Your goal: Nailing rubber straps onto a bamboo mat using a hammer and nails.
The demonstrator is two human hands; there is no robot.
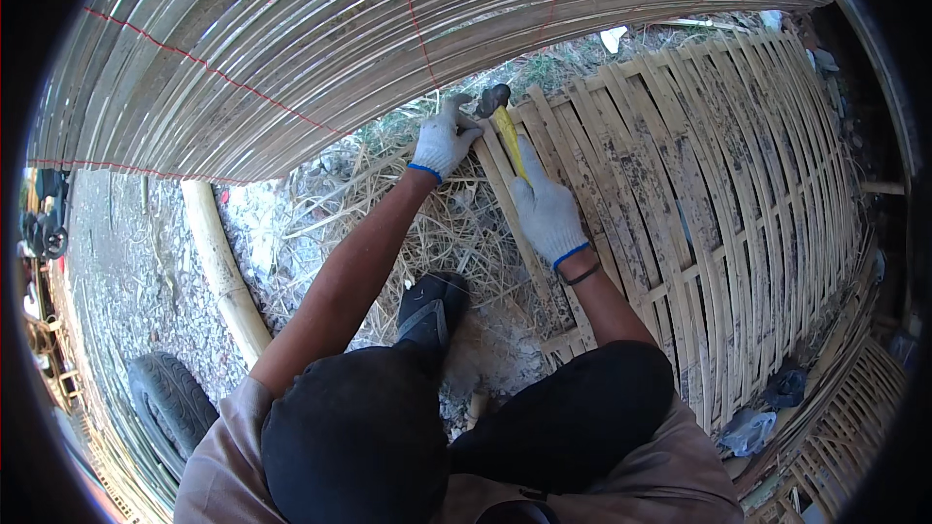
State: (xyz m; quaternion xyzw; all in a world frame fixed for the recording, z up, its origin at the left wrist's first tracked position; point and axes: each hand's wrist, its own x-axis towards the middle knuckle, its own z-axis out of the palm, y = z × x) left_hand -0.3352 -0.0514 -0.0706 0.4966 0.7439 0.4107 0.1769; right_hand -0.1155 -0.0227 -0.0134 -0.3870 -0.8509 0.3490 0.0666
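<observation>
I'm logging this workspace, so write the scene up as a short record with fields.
Left hand: white glove, at the corner of the bamboo panel; grip unclear
Right hand: white glove, holding the yellow-handled hammer
Hammer head: dark, close to the left fingers
Panel: woven slats, on the right
Top of view: slatted screen with red cords
Left side: pale pole, black tire

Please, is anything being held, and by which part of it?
The white-gloved right grip holds the yellow-handled, dark-headed hammer by its handle; whether the white-gloved left grip holds anything cannot be told.
</observation>
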